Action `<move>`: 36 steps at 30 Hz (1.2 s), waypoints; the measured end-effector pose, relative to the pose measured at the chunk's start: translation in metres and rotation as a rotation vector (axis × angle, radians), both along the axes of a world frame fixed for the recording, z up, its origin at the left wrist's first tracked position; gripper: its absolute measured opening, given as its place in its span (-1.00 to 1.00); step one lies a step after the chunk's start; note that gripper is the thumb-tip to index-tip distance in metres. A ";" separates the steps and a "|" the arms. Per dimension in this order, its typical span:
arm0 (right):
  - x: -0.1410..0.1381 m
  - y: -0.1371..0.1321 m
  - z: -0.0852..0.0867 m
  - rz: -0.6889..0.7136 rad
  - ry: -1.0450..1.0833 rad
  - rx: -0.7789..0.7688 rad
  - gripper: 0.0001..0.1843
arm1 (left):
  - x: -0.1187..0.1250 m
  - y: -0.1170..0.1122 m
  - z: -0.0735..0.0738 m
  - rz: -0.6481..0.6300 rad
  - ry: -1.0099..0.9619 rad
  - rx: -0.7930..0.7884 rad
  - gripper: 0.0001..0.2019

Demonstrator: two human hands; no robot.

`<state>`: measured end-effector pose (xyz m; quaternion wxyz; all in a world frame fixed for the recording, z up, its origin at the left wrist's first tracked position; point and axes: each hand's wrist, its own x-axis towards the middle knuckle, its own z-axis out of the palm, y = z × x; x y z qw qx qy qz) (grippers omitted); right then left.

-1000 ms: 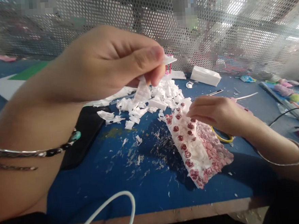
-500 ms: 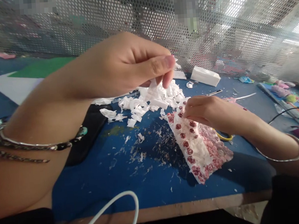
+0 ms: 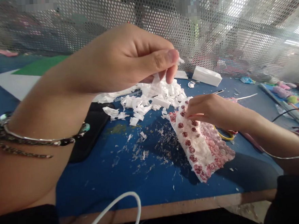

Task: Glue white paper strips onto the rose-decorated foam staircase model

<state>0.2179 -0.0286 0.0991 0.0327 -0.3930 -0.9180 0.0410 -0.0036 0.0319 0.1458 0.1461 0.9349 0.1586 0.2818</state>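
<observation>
My left hand (image 3: 130, 60) is raised over the table, thumb and fingertips pinched on a scrap of white tissue paper (image 3: 181, 60) that sticks out past the thumb. Lower and to the right, my right hand (image 3: 205, 108) is closed at the upper edge of a white panel (image 3: 202, 149). Dark red rosettes line the panel's left side, and pink ones crowd its right side. It looks tilted, with a shadow on the table beside it; my right fingertips are partly hidden. Behind the panel lies a heap of torn white tissue paper (image 3: 141, 104).
Yellow-handled scissors (image 3: 225, 135) lie partly behind the panel. A white tissue pack (image 3: 207, 76) stands near the perforated metal screen (image 3: 137, 17). A black pouch-like item (image 3: 92, 133) rests under my left forearm. A white cable (image 3: 119, 197) loops at the table's front edge.
The view has shifted slightly. My left hand has moved a little up and right, showing more of the tissue scrap at its fingertips. My right hand stays at the panel's upper edge.
</observation>
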 end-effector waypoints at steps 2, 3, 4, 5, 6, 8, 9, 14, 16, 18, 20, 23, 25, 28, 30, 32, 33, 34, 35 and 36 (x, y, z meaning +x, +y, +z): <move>0.004 0.001 0.002 0.027 0.056 -0.008 -0.77 | -0.001 0.000 0.000 0.000 0.005 0.001 -0.54; 0.007 0.000 0.003 0.015 0.079 0.001 -0.78 | -0.001 0.001 0.000 0.003 0.005 -0.002 -0.55; 0.008 0.000 0.004 -0.012 0.090 0.011 -0.77 | -0.001 0.001 0.000 0.006 0.003 -0.007 -0.55; 0.010 -0.002 0.005 -0.049 0.092 0.022 -0.77 | -0.001 0.001 0.000 0.008 -0.001 -0.012 -0.55; 0.011 -0.003 0.005 -0.082 0.090 0.031 -0.78 | -0.001 0.001 -0.001 0.012 -0.007 -0.018 -0.55; 0.012 -0.005 0.005 -0.110 0.074 0.023 -0.80 | -0.001 0.001 -0.001 0.012 -0.013 -0.031 -0.55; 0.011 -0.006 0.005 -0.102 0.067 0.010 -0.81 | -0.001 0.001 -0.002 0.013 -0.014 -0.034 -0.55; 0.004 -0.007 0.004 -0.080 0.042 -0.006 -0.84 | -0.002 0.000 -0.001 0.032 -0.001 -0.027 -0.55; 0.000 -0.006 0.006 -0.113 0.014 -0.021 -0.84 | -0.003 0.000 -0.001 0.016 0.003 -0.029 -0.55; -0.003 -0.005 0.007 -0.152 -0.023 -0.044 -0.83 | -0.003 0.001 -0.001 0.000 0.001 -0.023 -0.56; -0.006 -0.003 0.008 -0.178 -0.061 -0.055 -0.82 | -0.003 0.002 0.000 -0.020 -0.008 -0.006 -0.58; -0.007 -0.001 0.008 -0.199 -0.107 -0.032 -0.81 | -0.003 0.003 0.000 -0.037 -0.030 0.011 -0.58; -0.006 0.000 0.008 -0.188 -0.114 -0.033 -0.81 | -0.003 0.004 0.000 -0.036 -0.040 0.013 -0.59; -0.002 -0.001 0.009 -0.111 -0.079 -0.084 -0.76 | -0.004 0.003 0.000 -0.037 -0.042 0.010 -0.59; -0.001 -0.002 0.011 -0.060 -0.052 -0.104 -0.73 | -0.004 0.002 0.000 -0.037 -0.034 0.012 -0.59; 0.000 -0.003 0.014 -0.043 -0.050 -0.099 -0.71 | -0.003 0.002 0.000 -0.030 -0.028 0.017 -0.57; 0.000 -0.004 0.016 -0.040 -0.052 -0.083 -0.71 | -0.003 0.002 0.001 -0.028 -0.024 0.021 -0.57; -0.001 -0.005 0.018 -0.039 -0.052 -0.058 -0.70 | -0.003 0.002 0.001 -0.029 -0.017 0.023 -0.56; -0.001 -0.005 0.019 -0.038 -0.046 -0.027 -0.69 | -0.002 0.002 0.001 -0.032 -0.011 0.026 -0.56; 0.000 -0.005 0.020 -0.037 -0.037 0.002 -0.68 | -0.002 0.001 0.001 -0.037 -0.005 0.028 -0.56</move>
